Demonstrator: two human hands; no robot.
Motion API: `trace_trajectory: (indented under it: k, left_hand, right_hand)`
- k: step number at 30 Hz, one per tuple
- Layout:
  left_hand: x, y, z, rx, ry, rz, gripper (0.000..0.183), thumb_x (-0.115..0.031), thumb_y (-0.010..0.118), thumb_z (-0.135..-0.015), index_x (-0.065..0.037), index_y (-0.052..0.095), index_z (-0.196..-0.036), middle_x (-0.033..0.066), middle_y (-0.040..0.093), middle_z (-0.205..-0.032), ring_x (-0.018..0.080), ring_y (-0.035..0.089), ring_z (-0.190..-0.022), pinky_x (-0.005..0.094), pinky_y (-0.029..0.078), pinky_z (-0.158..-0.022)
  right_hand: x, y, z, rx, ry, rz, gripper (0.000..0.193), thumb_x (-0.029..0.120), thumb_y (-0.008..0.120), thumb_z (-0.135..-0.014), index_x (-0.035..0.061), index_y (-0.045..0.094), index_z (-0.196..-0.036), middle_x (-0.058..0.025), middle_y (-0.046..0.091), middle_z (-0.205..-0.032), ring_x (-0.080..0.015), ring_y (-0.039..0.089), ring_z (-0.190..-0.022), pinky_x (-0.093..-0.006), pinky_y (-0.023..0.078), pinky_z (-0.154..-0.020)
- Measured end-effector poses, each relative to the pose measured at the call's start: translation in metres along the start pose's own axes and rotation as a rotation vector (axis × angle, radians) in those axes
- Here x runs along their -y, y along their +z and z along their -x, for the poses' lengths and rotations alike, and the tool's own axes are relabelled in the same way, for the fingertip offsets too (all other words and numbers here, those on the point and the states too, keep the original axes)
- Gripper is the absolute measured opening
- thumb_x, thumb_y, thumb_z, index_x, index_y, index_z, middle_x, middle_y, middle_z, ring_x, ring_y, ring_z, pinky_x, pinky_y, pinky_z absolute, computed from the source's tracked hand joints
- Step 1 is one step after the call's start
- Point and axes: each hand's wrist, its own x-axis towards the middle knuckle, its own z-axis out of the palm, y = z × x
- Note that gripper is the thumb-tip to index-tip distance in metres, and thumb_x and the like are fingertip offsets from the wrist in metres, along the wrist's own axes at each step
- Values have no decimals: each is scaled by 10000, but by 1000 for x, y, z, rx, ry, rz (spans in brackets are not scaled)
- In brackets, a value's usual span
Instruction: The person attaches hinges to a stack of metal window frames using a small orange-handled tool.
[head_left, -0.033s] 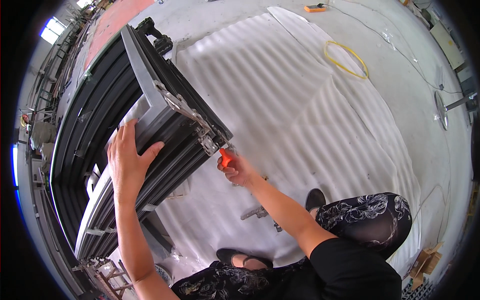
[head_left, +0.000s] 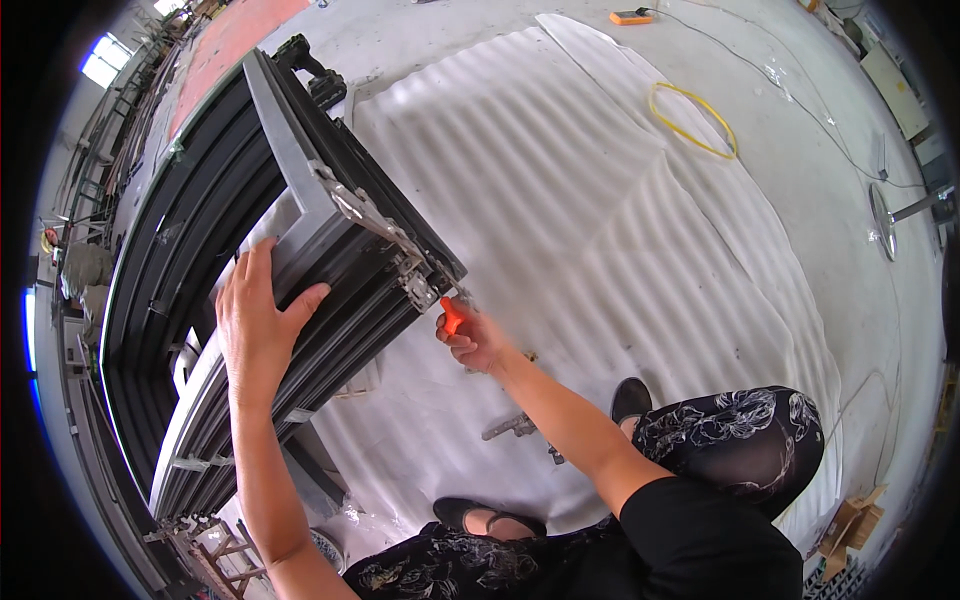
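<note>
A grey metal window frame (head_left: 318, 212) leans up on the left, with dark frame profiles stacked against it. My left hand (head_left: 255, 325) lies flat on the frame, fingers stretched out and thumb spread away from them. At the frame's right-hand corner sits a silver hinge bracket (head_left: 415, 278). Just below that bracket my right hand (head_left: 475, 340) is closed around a small tool with an orange handle (head_left: 452, 316). The tool's top end points at the bracket; its kind and whether it touches the metal cannot be made out.
White ribbed sheeting (head_left: 560, 190) covers much of the floor. A cordless drill (head_left: 312, 75) stands behind the stack. Loose metal hardware (head_left: 508, 428) lies by my right forearm. Farther off are a yellow hoop (head_left: 693, 120), an orange device (head_left: 630, 17) with a cable and a cardboard box (head_left: 852, 530).
</note>
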Motion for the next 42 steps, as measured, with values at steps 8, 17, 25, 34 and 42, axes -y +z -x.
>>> trace_trajectory:
  k: [8,17,25,34,42]
  left_hand:
    - [-3,12,-4,-52,46,62,599,-268,791,-722,10,547,-1194,165,622,-1050,362,587,-999,441,418,-929]
    - [-43,-26,67,-5,636,835,159,-32,689,-755,-35,679,-914,117,661,-977,284,639,-870,373,512,-724]
    - [-95,-67,104,924,1045,2068,452,-113,605,-854,-97,559,-1304,150,601,-1188,309,603,-966,424,472,-759]
    - [-85,-49,111,823,937,2195,279,-53,589,-862,-72,635,-1136,168,616,-1172,353,604,-969,423,471,-758]
    - [-62,20,84,1452,635,1406,415,-122,598,-923,-82,549,-1333,100,621,-1223,248,582,-1112,379,454,-939]
  right_hand:
    - [14,21,16,-294,-108,388,366,369,567,-942,10,576,-1011,-162,650,-831,-156,595,-581,-214,429,-442]
    - [16,2,57,-813,-294,1365,425,460,582,-907,49,689,-886,-118,681,-709,-188,619,-551,-318,489,-522]
    - [110,-20,91,-1001,23,2857,111,82,613,-793,42,705,-841,-164,664,-972,-303,673,-887,-396,552,-686]
    - [134,122,135,432,454,3275,34,75,641,-664,79,649,-697,-85,664,-740,-296,668,-767,-411,535,-598]
    - [114,53,188,517,109,2914,71,114,602,-716,60,645,-697,-119,658,-765,-329,646,-737,-460,527,-587]
